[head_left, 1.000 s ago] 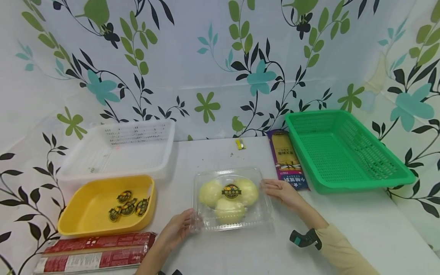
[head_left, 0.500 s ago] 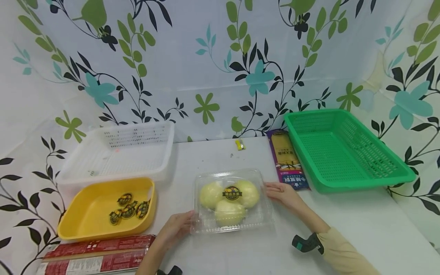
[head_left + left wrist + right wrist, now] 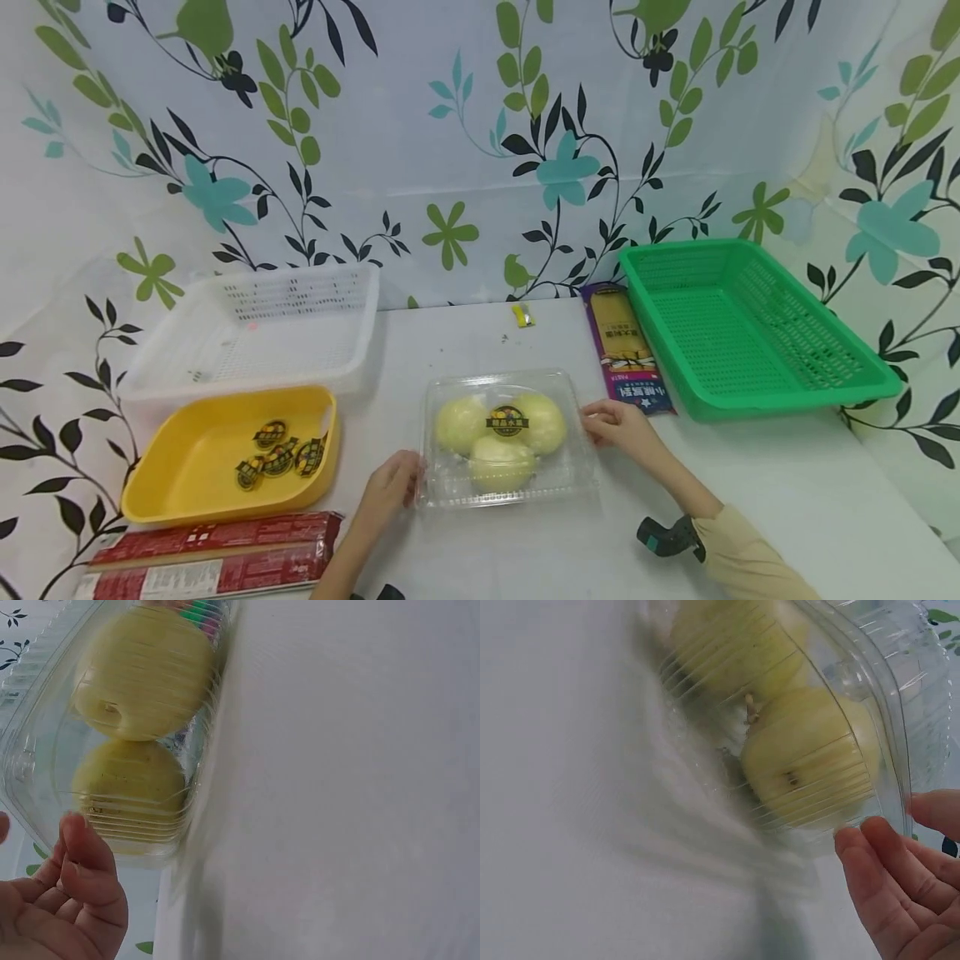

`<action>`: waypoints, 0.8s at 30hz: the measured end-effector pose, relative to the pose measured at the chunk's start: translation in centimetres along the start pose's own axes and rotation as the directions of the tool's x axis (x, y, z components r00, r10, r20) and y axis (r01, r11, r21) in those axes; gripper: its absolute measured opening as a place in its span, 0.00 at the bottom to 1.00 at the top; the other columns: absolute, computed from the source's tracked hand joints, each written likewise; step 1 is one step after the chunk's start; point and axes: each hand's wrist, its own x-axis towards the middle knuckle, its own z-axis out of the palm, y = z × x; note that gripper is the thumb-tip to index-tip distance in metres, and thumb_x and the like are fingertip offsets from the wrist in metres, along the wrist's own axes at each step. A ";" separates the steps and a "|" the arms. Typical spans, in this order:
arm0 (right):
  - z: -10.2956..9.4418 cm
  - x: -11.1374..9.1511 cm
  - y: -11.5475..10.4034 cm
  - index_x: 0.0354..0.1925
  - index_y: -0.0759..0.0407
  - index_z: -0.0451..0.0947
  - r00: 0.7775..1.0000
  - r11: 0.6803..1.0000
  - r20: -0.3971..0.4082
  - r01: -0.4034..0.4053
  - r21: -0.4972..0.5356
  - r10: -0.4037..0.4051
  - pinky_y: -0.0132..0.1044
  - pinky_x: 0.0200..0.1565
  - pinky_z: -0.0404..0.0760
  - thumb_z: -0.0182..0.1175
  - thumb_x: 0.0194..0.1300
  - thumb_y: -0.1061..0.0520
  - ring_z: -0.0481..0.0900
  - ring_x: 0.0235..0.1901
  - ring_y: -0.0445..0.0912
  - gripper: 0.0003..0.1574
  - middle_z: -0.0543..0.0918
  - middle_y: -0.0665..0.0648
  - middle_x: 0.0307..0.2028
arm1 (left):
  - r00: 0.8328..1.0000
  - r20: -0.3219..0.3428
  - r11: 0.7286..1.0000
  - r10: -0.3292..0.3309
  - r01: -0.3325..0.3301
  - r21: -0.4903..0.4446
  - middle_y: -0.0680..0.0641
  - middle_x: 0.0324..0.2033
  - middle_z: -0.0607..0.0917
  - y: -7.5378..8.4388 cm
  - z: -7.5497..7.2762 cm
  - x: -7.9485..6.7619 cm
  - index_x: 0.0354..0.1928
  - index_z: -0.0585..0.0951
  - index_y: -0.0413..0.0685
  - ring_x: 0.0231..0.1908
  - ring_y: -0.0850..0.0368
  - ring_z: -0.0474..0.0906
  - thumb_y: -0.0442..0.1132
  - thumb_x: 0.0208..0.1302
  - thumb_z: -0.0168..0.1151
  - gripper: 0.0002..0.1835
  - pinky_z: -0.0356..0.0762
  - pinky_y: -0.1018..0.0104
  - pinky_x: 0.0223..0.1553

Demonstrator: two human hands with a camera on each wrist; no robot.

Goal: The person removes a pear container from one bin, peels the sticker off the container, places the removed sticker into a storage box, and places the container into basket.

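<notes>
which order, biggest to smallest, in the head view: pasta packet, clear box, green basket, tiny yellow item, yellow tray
1. Green basket
2. Yellow tray and clear box: too alike to rank, and differing nearness makes it unsure
3. Pasta packet
4. Tiny yellow item

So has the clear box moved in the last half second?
No, I see no shift any way in the head view: the clear box sits in the same place against the pasta pack.
</notes>
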 end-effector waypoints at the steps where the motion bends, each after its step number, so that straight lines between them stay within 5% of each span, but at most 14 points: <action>1: -0.1 0.0 0.0 0.42 0.75 0.73 1.000 1.000 -0.002 0.008 -0.015 -0.008 0.39 0.29 0.79 0.56 0.62 0.59 0.78 0.25 0.47 0.17 0.80 0.59 0.26 | 1.000 -0.003 1.000 0.012 -0.011 0.021 0.50 0.18 0.71 0.0 0.1 0.0 0.32 0.73 0.36 0.18 0.62 0.66 0.38 0.69 0.44 0.13 0.67 0.70 0.18; 8: -0.9 0.7 -1.4 0.38 0.72 0.74 0.986 0.985 -0.109 0.112 -0.133 -0.127 0.41 0.25 0.77 0.47 0.68 0.50 0.75 0.21 0.49 0.23 0.79 0.58 0.23 | 0.992 -0.031 0.992 0.124 -0.124 0.026 0.50 0.16 0.70 1.5 0.5 -0.4 0.29 0.72 0.34 0.15 0.65 0.63 0.29 0.65 0.48 0.08 0.64 0.72 0.14; 12: -1.0 1.3 -2.8 0.39 0.64 0.76 0.933 0.956 -0.231 0.241 -0.167 -0.276 0.49 0.16 0.70 0.48 0.67 0.48 0.72 0.20 0.48 0.20 0.79 0.56 0.24 | 0.990 -0.055 0.992 0.129 -0.129 0.000 0.51 0.15 0.70 0.6 0.7 -0.2 0.29 0.72 0.34 0.15 0.66 0.63 0.30 0.65 0.48 0.08 0.63 0.72 0.15; 15: -0.4 1.4 -4.9 0.38 0.61 0.77 0.881 0.919 -0.272 0.347 -0.188 -0.388 0.43 0.14 0.70 0.51 0.66 0.52 0.73 0.21 0.46 0.14 0.79 0.56 0.24 | 0.990 -0.087 0.994 0.112 -0.111 0.020 0.53 0.15 0.69 -0.6 1.0 0.0 0.29 0.73 0.35 0.15 0.65 0.63 0.32 0.66 0.48 0.09 0.63 0.72 0.14; 19: 1.3 1.0 -8.1 0.37 0.64 0.77 0.844 0.875 -0.247 0.428 -0.225 -0.476 0.31 0.23 0.75 0.54 0.63 0.61 0.75 0.23 0.46 0.07 0.81 0.55 0.26 | 0.989 -0.129 0.996 0.076 -0.070 0.051 0.53 0.13 0.67 -1.2 1.5 -0.2 0.28 0.73 0.37 0.14 0.65 0.61 0.35 0.67 0.47 0.11 0.60 0.72 0.13; 24: 4.1 1.4 -9.8 0.35 0.64 0.78 0.818 0.820 -0.154 0.507 -0.264 -0.555 0.31 0.27 0.76 0.57 0.60 0.65 0.76 0.24 0.42 0.04 0.81 0.56 0.26 | 0.990 -0.132 0.999 0.049 -0.048 0.016 0.53 0.11 0.67 0.1 1.7 -0.7 0.30 0.72 0.36 0.11 0.66 0.60 0.37 0.68 0.45 0.12 0.59 0.73 0.10</action>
